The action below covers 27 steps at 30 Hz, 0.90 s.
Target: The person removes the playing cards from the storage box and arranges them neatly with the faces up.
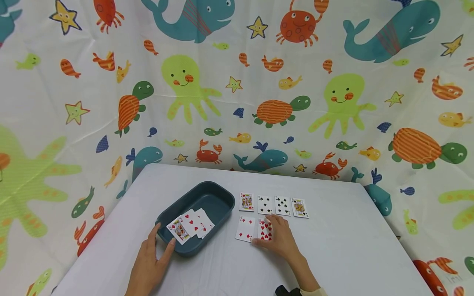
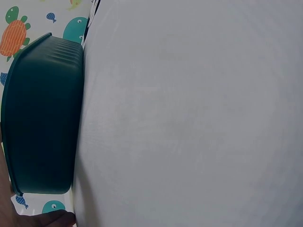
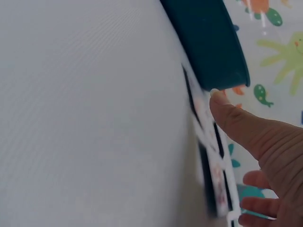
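My left hand rests at the near-left corner of a dark teal plastic tub, index finger at its rim and thumb spread toward its near side. Inside the tub lie several loose playing cards, face up, a red face card among them. My right hand holds a hearts playing card near its top and bottom edges, the fingers partly covering it. Beside that card, on its left, lies a diamonds card. In the right wrist view, the thumb stretches over the blurred cards.
Behind the right hand a row of cards lies face up: a red face card, two black number cards and a black face card. White cloth covers the table. A curtain with sea animals hangs behind.
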Available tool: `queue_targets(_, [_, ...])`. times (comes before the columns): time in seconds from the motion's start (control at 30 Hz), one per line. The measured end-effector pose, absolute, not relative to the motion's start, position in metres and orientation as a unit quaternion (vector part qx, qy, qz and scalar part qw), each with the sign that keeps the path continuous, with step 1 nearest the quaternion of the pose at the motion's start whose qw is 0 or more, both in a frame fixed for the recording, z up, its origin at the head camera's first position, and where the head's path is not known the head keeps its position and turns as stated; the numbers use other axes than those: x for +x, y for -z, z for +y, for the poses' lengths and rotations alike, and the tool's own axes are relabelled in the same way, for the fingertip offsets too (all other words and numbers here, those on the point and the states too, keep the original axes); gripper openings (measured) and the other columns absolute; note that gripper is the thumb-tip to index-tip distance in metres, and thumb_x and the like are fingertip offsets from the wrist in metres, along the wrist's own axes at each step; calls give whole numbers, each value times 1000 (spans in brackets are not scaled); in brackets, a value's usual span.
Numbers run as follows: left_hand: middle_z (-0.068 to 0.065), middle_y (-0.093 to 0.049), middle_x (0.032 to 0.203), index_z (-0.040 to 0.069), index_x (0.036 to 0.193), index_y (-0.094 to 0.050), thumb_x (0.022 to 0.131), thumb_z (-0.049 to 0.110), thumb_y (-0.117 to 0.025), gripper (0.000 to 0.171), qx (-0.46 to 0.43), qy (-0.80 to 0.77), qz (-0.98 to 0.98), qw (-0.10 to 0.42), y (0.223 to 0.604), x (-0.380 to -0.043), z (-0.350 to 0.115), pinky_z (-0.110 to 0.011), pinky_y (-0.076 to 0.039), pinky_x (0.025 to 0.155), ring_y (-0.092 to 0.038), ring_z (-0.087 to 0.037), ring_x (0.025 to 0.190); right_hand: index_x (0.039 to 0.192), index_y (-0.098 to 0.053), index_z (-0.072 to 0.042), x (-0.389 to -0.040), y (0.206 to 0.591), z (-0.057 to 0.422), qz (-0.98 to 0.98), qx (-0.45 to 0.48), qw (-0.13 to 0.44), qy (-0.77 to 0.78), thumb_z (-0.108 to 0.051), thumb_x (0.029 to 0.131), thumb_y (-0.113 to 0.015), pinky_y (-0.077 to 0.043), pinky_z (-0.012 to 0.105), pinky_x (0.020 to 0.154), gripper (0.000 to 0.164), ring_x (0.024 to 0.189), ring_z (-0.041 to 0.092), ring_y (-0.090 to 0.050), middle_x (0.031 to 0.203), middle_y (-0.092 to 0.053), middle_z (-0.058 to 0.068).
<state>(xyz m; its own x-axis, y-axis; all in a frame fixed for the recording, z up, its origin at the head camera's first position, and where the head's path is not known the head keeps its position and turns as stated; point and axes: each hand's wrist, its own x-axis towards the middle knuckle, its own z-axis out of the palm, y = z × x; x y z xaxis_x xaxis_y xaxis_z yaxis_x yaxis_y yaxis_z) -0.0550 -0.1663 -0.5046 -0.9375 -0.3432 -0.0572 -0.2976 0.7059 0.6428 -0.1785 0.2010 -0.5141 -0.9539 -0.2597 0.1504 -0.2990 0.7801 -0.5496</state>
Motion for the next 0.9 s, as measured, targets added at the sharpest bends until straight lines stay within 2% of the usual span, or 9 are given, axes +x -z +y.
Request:
queue_targets(0.17, [-38, -39, 147, 15, 163, -13, 101, 62, -48, 86, 174, 342, -923, 36, 505, -54, -166, -71, -38, 106, -42, -57, 135, 143, -55, -4, -177, 498, 191, -921, 165, 29, -352, -51, 71, -91, -42, 60, 109, 93, 136, 41, -44, 145, -52, 20])
queue_targets(0.5, [-38, -38, 147, 15, 163, -12, 102, 62, -48, 86, 180, 341, -922, 33, 505, -53, -165, -71, -37, 107, -42, -57, 135, 148, -52, -18, -176, 464, 151, -848, 240, 3, -472, -45, 80, -86, -42, 58, 110, 80, 139, 27, -47, 149, -52, 5])
queue_targets(0.9, [-39, -39, 146, 14, 163, -13, 102, 62, -48, 86, 179, 338, -923, 30, 504, -53, -164, -70, -38, 106, -44, -57, 134, 152, -48, -13, -178, 460, 94, -818, 321, -60, -474, -45, 84, -83, -42, 52, 113, 83, 140, 23, -46, 153, -48, 3])
